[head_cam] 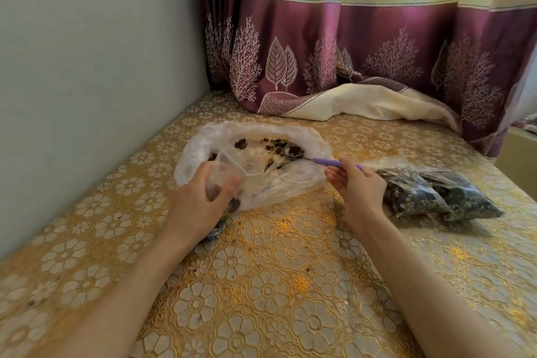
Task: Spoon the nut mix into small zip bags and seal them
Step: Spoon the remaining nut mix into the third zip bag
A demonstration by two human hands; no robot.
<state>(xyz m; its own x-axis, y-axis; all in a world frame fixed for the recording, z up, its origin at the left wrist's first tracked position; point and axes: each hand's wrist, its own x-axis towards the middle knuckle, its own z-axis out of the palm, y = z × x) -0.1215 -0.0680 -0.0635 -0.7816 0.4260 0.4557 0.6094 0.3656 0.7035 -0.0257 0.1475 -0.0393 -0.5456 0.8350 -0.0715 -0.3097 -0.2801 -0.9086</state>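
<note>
**Scoop in progress, nut mix to zip bag**

Spoon (316,157), purple-handled, pinched in our right hand (356,183), bowl loaded inside the large open bag (252,160). Our left hand (203,192) gripped the small zip bag (235,166) at its mouth. We judged it best to keep that mouth wide and the spoon level.

- Left hand (200,195): bare, no ring or glove.
- Right hand (356,183): bare, likewise unadorned.
- Both forearms: uncovered, no sleeve, watch or bracelet visible.
</note>
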